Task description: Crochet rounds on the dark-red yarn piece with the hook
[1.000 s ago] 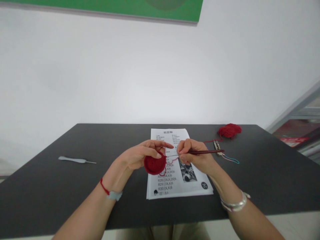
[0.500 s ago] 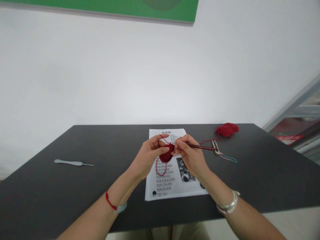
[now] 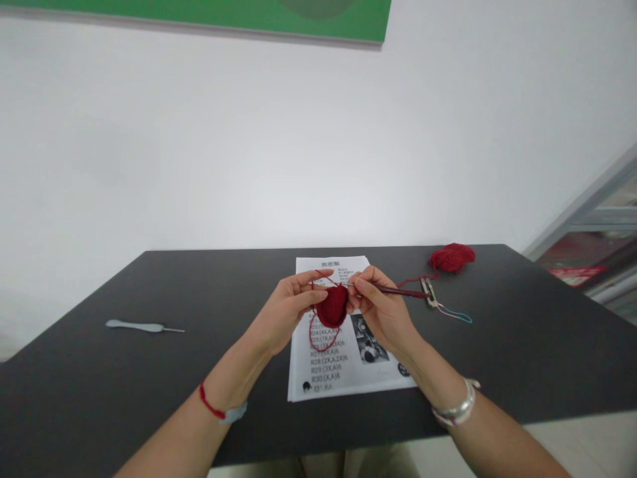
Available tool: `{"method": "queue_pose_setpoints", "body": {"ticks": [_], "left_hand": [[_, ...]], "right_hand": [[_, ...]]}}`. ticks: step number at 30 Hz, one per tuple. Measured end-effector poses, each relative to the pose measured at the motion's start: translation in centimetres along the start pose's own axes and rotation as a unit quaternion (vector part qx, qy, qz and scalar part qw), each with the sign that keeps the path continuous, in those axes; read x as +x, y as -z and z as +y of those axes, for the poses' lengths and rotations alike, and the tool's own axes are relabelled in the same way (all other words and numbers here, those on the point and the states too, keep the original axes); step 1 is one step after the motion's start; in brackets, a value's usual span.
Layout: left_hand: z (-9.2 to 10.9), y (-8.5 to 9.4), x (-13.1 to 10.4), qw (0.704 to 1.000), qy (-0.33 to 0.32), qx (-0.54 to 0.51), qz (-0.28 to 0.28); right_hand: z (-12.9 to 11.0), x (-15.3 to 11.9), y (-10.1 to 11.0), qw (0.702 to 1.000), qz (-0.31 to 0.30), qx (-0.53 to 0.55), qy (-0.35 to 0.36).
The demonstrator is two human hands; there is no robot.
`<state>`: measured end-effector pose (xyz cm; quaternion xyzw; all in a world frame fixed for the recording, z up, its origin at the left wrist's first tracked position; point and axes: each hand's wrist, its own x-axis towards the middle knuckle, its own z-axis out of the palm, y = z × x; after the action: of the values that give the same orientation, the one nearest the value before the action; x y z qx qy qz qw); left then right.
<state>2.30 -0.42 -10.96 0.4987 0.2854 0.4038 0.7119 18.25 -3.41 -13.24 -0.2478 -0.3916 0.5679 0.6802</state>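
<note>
A small rounded piece of dark red crochet (image 3: 333,307) is pinched at its left edge by my left hand (image 3: 291,302), with red yarn running over the raised index finger. My right hand (image 3: 379,302) grips a crochet hook (image 3: 404,292) like a pencil; its handle points right and its thin metal tip meets the top of the crochet piece. A loose loop of red yarn (image 3: 312,340) hangs below the work, over the printed sheets (image 3: 323,388). Whether the tip sits inside a stitch is too small to tell.
On the black table (image 3: 233,285), a red yarn ball (image 3: 452,257) lies at the back right. Near it is a small metal item (image 3: 428,292) with a coloured cord (image 3: 455,315). A grey-handled hook (image 3: 137,326) rests at left. Shelving (image 3: 592,229) stands beyond the right edge.
My left hand has shifted slightly left and the crochet piece has turned, showing more of its face. My right hand has barely moved, still holding the crochet hook at the piece.
</note>
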Motion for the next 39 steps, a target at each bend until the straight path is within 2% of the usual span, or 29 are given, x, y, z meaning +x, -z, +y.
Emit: {"method": "queue_pose_setpoints", "body": {"ticks": [5,17,23,30,33,39], "left_hand": [[0.1,-0.5,-0.1,0.998,-0.036,0.033,0.024],[-0.1,-0.7,0.1,0.997,-0.035,0.058,0.035],[0.0,-0.9,0.0,0.994,-0.051,0.079,0.050],[0.0,-1.1,-0.3,0.994,-0.055,0.082,0.038],[0.0,-1.1,-0.3,0.994,-0.056,0.081,0.041],[0.0,-1.2,-0.3,0.992,-0.088,0.079,0.053]], "right_hand": [[0.1,-0.1,-0.1,1.000,0.001,-0.011,0.008],[0.3,-0.1,-0.1,0.999,0.005,-0.036,0.020],[0.5,-0.3,-0.4,1.000,0.025,-0.013,-0.009],[0.4,-0.4,-0.3,0.999,0.018,0.026,-0.039],[0.3,-0.4,-0.3,1.000,0.004,0.015,-0.026],[0.0,-0.2,0.4,0.996,-0.038,-0.068,0.051]]}}
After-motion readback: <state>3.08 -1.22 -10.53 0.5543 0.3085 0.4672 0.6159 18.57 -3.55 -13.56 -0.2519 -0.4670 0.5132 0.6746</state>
